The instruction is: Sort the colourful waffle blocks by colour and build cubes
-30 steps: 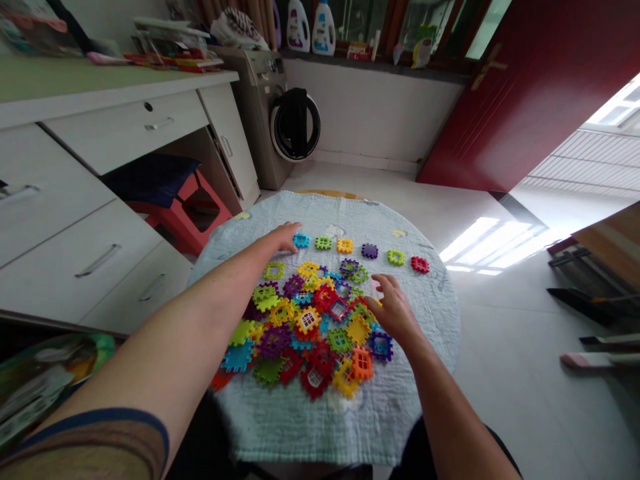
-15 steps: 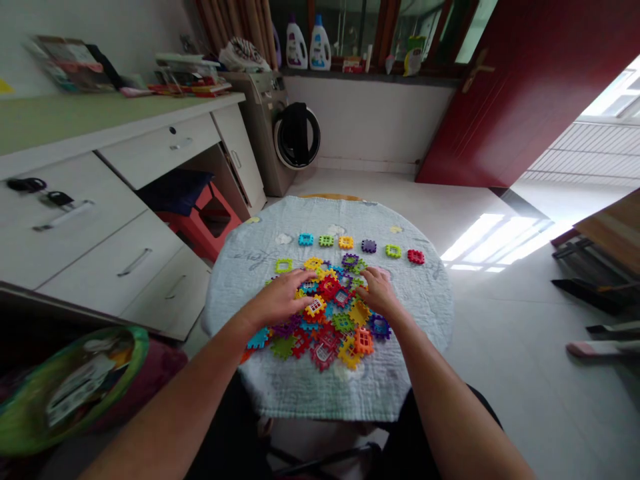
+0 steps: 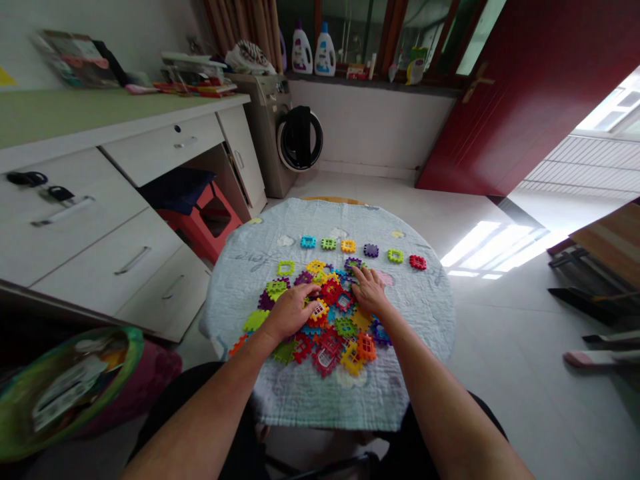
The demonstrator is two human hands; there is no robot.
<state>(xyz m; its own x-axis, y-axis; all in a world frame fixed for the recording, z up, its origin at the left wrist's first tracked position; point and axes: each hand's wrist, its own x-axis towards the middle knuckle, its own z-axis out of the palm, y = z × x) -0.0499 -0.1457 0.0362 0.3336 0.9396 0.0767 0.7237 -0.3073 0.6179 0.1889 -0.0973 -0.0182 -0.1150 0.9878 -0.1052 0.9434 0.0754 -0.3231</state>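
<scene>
A heap of colourful interlocking plastic building tiles lies at the middle of the cloth-covered round table [image 3: 340,407]. My left hand [image 3: 290,312] is on the heap's left side, thumb and fingers apart, next to a yellow window tile [image 3: 319,309]; the undersides of its fingers are hidden. At the upper right of the heap, my right hand [image 3: 369,292] rests with spread fingers over tiles, near a purple tile [image 3: 353,264]. Between the hands lies a red tile [image 3: 331,291]. Beyond the heap, a spaced row of tiles includes a blue tile [image 3: 308,242] and a red end tile [image 3: 417,263].
A lone green frame tile [image 3: 285,268] lies left of the heap. White drawers [image 3: 150,260] and a red stool [image 3: 200,217] stand to the left, with a filled basket [image 3: 135,353] in front. A washing machine [image 3: 267,127] and red door [image 3: 480,113] are behind.
My left hand has shifted slightly right and down, uncovering green and purple tiles on the left. My right hand has moved a little left, its fingers now lower on the tiles. The view has tilted slightly.
</scene>
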